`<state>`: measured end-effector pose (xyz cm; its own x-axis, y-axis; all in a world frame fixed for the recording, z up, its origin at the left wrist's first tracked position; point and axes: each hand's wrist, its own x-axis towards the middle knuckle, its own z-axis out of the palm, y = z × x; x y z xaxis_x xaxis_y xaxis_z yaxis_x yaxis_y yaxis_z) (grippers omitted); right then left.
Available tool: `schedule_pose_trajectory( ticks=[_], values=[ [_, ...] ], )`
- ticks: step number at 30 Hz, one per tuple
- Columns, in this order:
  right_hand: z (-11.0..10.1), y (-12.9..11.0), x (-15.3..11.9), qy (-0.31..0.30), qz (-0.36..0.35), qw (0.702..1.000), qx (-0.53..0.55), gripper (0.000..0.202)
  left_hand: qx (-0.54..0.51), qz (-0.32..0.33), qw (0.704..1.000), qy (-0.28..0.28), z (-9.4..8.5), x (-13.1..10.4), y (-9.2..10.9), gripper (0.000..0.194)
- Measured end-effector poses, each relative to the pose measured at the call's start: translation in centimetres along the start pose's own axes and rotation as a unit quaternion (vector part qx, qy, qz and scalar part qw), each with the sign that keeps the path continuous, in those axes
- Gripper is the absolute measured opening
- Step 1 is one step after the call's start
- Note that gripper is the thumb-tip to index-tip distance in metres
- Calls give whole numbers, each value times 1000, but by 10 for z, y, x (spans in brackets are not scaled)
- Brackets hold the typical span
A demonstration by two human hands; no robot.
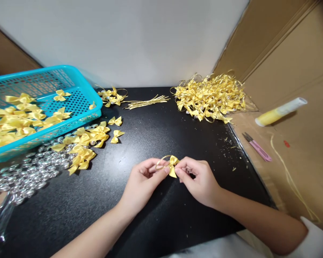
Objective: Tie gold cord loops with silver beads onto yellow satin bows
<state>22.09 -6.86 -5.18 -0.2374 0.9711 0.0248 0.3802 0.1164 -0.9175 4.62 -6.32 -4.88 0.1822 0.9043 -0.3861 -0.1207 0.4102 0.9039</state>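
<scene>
Over the front middle of the black tabletop, both hands pinch one yellow ribbon bow [173, 161]. A thin gold tie [161, 158] curves in a loop from the bow's left side. My left hand [148, 177] is closed, its thumb and forefinger at the bow's left edge where the tie meets it. My right hand [197, 179] is closed too, thumb and forefinger pinching the bow's right side. The fingers hide part of the bow's middle. Loose bows [83, 157] lie left of my left hand, beside a heap of clear shiny beads [35, 175].
A turquoise basket [94, 95] of yellow bows stands at the left. Straight gold ties [148, 102] lie at the back, with a few looped bows [113, 96] beside them. Finished-looking looped bows [210, 96] are piled back right. Pink-handled snips [258, 147] and a tube [281, 111] lie right.
</scene>
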Motion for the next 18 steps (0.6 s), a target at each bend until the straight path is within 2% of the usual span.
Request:
schedule_pose_trajectory(
  ticks=[8,18],
  values=[
    [2,3,0,1,24,999,37,18,-15,-11,1000,-14,0,-1,1,20],
    [3,0,1,0,43,997,61,18,20,22,999,22,3,-1,-6,18]
  ],
)
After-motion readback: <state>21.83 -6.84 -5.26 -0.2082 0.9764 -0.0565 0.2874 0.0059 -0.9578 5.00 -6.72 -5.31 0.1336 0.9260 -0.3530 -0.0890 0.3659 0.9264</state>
